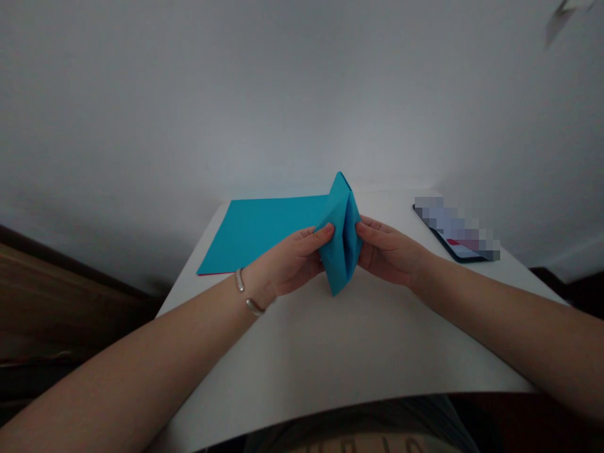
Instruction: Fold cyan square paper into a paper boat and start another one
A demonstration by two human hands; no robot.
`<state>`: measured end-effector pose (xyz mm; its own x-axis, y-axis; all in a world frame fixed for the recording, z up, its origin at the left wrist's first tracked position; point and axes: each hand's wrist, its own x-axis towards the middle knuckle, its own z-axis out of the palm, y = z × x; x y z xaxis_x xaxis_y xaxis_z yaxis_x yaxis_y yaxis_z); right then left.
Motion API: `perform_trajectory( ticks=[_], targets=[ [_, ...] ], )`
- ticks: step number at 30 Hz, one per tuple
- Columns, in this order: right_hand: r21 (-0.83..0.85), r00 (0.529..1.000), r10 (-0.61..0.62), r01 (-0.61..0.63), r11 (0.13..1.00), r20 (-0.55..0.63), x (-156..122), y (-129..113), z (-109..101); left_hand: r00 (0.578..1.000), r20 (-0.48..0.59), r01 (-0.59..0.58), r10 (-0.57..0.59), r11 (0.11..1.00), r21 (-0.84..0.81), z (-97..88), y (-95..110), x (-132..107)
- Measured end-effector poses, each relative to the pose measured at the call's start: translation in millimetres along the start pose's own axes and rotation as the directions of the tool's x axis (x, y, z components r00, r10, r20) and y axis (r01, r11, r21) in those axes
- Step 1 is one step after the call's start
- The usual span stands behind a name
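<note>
A folded piece of blue paper (336, 251) is held up between my two hands above the table. Its layers are parted by a dark gap running from top to bottom, and its lower end comes to a point. My left hand (302, 255) pinches its left side, thumb on the near face. On the other side, my right hand (384, 248) grips the right edge with the thumb in front. The fingers behind the paper are partly hidden. Behind my left hand, flat blue sheets (264, 229) lie on the table, with a thin pink edge showing underneath.
The white table (340, 358) stands against a pale wall (283, 94). A phone (465, 248) with a blurred-out screen lies at the right rear. Brown wooden furniture (61, 296) is at the far left. An open metal bangle (255, 307) circles my left wrist.
</note>
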<state>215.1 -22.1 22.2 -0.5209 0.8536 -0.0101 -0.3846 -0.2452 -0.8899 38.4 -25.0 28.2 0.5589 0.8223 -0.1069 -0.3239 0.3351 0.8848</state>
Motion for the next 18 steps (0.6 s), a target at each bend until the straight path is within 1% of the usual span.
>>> perform_trajectory(
  ticks=[2,5,7,8,9,10,11,12,13,14,15,16,17,18],
  targets=[
    [-0.024,0.999,-0.027,0.027,0.999,-0.033,0.2,-0.4,0.9,1.000,-0.009,-0.020,0.020,1.000,-0.005,0.8,0.0,0.2],
    [-0.104,0.981,-0.141,0.128,0.986,-0.131,-0.2,-2.0,0.0,0.998,-0.013,-0.056,0.055,0.998,-0.028,4.0,2.3,-0.3],
    [-0.209,0.953,-0.240,0.200,0.957,-0.185,-1.1,-3.5,-3.1,0.997,-0.020,-0.075,0.075,0.997,-0.022,6.0,4.5,-0.8],
    [-0.288,0.936,-0.293,0.230,0.930,-0.195,-1.9,-4.2,-5.3,0.996,-0.033,-0.085,0.085,0.996,-0.011,6.5,5.2,-0.9],
    [-0.388,0.917,-0.352,0.260,0.884,-0.188,-2.9,-4.9,-7.8,0.994,-0.053,-0.093,0.093,0.996,0.002,6.5,5.7,-0.7],
    [-0.506,0.895,-0.418,0.290,0.812,-0.158,-4.1,-5.6,-10.2,0.992,-0.078,-0.099,0.099,0.995,0.012,5.8,5.7,-0.3],
    [-0.632,0.867,-0.487,0.320,0.706,-0.105,-5.5,-6.4,-12.4,0.989,-0.106,-0.101,0.102,0.995,0.015,4.7,5.4,0.3],
    [-0.747,0.833,-0.552,0.349,0.566,-0.029,-7.1,-7.2,-14.2,0.986,-0.134,-0.100,0.101,0.995,0.012,3.1,4.7,1.1],
    [-0.834,0.797,-0.601,0.373,0.407,0.063,-8.8,-8.1,-15.4,0.982,-0.162,-0.096,0.096,0.995,0.005,1.3,4.0,2.0],
    [-0.887,0.762,-0.627,0.390,0.248,0.159,-10.6,-9.0,-16.0,0.978,-0.188,-0.092,0.090,0.996,-0.001,-0.5,3.1,2.8],
    [-0.909,0.733,-0.634,0.401,0.109,0.247,-12.3,-9.8,-16.1,0.974,-0.208,-0.090,0.087,0.996,-0.007,-2.1,2.3,3.5],
    [-0.912,0.710,-0.627,0.410,-0.002,0.321,-13.8,-10.5,-15.6,0.972,-0.218,-0.091,0.087,0.996,-0.012,-3.3,1.5,4.1],
    [-0.903,0.691,-0.613,0.420,-0.089,0.382,-15.1,-10.9,-14.8,0.971,-0.220,-0.094,0.088,0.995,-0.016,-4.2,0.8,4.5],
    [-0.889,0.677,-0.596,0.431,-0.156,0.432,-16.0,-11.1,-13.8,0.971,-0.219,-0.102,0.094,0.995,-0.022,-4.7,0.2,4.8]
  ],
)
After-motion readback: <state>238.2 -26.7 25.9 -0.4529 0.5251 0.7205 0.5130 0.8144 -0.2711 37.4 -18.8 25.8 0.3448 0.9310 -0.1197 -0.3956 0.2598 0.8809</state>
